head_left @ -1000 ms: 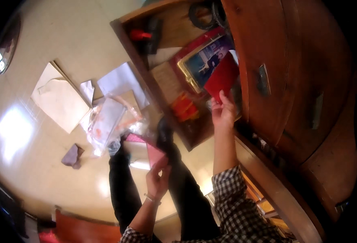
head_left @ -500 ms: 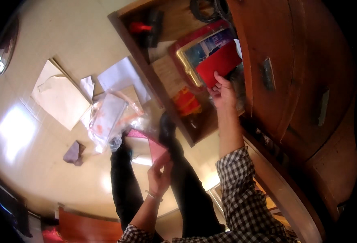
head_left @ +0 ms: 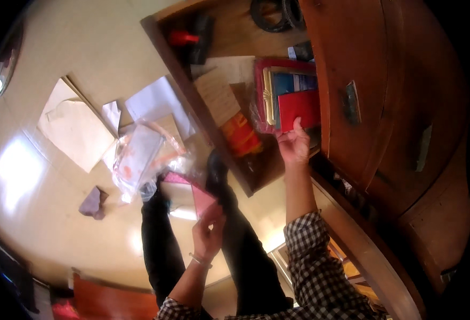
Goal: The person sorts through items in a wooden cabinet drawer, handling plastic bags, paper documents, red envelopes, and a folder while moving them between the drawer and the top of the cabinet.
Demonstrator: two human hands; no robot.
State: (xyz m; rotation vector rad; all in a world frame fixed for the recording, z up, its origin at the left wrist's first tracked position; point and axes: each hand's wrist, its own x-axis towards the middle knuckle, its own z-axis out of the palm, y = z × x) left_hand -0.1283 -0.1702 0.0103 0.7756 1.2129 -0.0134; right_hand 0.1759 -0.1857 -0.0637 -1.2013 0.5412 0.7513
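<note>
My right hand [head_left: 294,145] is inside the open wooden drawer, its thumb on the lower edge of a red booklet [head_left: 300,109] and its fingers curled beneath. The booklet lies over a gold-edged picture frame [head_left: 268,90], which rests on a dark red flat case [head_left: 259,72], partly in clear wrap. Between my knees, my left hand [head_left: 208,234] pinches the corner of a pink flat item [head_left: 204,200] with a pale, shiny mirror-like panel. Its underside is hidden.
The drawer [head_left: 184,88] also holds black rings of tape [head_left: 267,18], papers [head_left: 216,96] and a red-yellow packet [head_left: 241,134]. On the floor lie a tan folder [head_left: 78,128], a white sheet [head_left: 157,101], a clear plastic bag [head_left: 142,160] and a purple-grey scrap [head_left: 92,204].
My right hand has moved down. The red booklet, frame and case have turned straighter and shifted right in the drawer, uncovering papers. My left hand keeps its hold on the pink item.
</note>
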